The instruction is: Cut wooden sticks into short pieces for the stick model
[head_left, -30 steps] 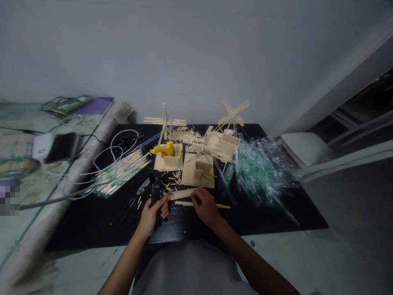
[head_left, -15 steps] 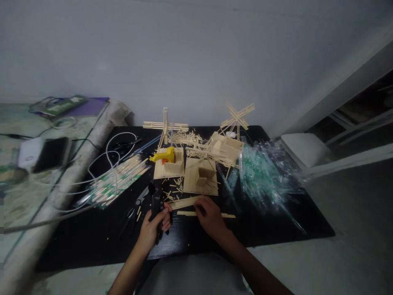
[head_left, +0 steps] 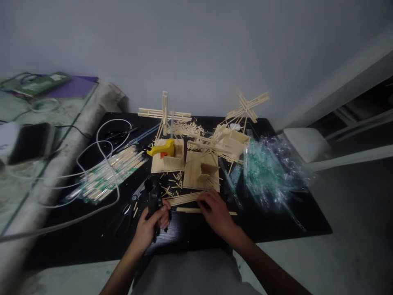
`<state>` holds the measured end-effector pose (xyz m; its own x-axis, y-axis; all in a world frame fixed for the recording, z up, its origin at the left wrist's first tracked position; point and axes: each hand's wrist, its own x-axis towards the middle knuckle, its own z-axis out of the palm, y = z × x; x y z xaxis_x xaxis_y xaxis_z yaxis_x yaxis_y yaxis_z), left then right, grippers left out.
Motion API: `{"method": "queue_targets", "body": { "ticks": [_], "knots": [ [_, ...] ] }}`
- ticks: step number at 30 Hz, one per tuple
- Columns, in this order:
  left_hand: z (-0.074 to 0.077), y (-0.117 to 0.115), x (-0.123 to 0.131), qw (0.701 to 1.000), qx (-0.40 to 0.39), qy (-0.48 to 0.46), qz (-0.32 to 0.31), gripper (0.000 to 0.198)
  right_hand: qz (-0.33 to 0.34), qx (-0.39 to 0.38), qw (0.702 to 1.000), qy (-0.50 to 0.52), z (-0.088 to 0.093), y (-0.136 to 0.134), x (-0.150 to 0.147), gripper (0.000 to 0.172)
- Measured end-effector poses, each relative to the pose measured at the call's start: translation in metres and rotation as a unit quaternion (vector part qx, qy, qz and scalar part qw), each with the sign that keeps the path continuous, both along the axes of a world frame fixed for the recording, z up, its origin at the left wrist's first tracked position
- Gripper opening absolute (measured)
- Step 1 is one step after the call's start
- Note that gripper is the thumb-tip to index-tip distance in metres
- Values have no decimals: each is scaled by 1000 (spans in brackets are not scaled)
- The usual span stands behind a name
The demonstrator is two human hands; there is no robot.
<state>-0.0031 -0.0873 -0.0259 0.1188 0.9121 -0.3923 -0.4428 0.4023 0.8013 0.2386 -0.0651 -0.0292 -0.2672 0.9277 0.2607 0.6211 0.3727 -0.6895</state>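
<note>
My left hand (head_left: 153,221) is closed around a black pliers-like hand tool (head_left: 152,194), whose head points away from me. From beside its fingertips, a row of thin wooden sticks (head_left: 184,199) runs rightward to my right hand (head_left: 217,213). The right hand's fingers are bent and closed over the far end of that row; its fingertips are partly hidden. Just nearer to me lie more sticks (head_left: 187,210), passing under the right hand. Beyond them stands a square wooden base (head_left: 193,172) with small stick walls. A yellow glue gun (head_left: 162,148) rests on a second wooden base (head_left: 158,166).
Two stick-built windmill-like frames (head_left: 165,112) (head_left: 245,107) stand at the back. Bagged sticks (head_left: 107,174) and a white cable (head_left: 118,188) lie left, near scissors (head_left: 125,209). Clear plastic wrappers (head_left: 267,172) cover the right side. Cut stick pieces (head_left: 175,182) litter the black table (head_left: 184,241).
The camera view has shifted slightly, so the tabletop things appear higher and more spread out. Both hands keep nearly the same place and grip beside the sticks.
</note>
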Motion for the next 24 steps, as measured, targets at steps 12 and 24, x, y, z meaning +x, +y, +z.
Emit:
{"method": "queue_targets", "body": {
  "ticks": [12, 24],
  "knots": [
    [-1, -2, -2, 1000, 2, 5, 3, 30, 45, -32, 996, -72, 9, 7, 29, 18],
    [2, -2, 0, 1000, -2, 14, 12, 33, 67, -6, 985, -156, 9, 9, 29, 20]
  ]
}}
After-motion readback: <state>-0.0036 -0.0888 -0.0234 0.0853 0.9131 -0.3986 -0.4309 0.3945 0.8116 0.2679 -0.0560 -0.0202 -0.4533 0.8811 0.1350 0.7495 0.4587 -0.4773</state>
